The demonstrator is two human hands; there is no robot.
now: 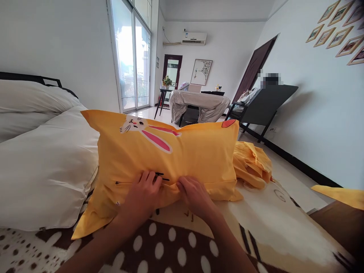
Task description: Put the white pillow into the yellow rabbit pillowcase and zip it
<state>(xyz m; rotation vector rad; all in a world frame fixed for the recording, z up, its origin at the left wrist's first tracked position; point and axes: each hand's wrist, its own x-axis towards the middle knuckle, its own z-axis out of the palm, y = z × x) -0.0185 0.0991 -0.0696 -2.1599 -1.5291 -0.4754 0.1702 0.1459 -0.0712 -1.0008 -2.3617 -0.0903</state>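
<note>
A plump pillow in a yellow pillowcase (pixel 204 151) stands on its long side on the bed, tilted away from me. Its fabric carries a white rabbit with pink ears, printed upside down from here. Along its lower part runs a seam or flap edge. My left hand (pixel 146 189) is curled over that edge, fingers bent into the fabric. Beside it, my right hand (pixel 192 191) pinches the same edge near the middle. Both palms are hidden, and so is the underside of the pillow.
Crumpled yellow cloth (pixel 251 165) lies right of the pillow. White pillows (pixel 45 163) are piled at left. A brown and cream patterned blanket (pixel 182 242) covers the bed. Farther off stand a covered table (pixel 199 98) and a dark chair (pixel 264 104) with a person in it.
</note>
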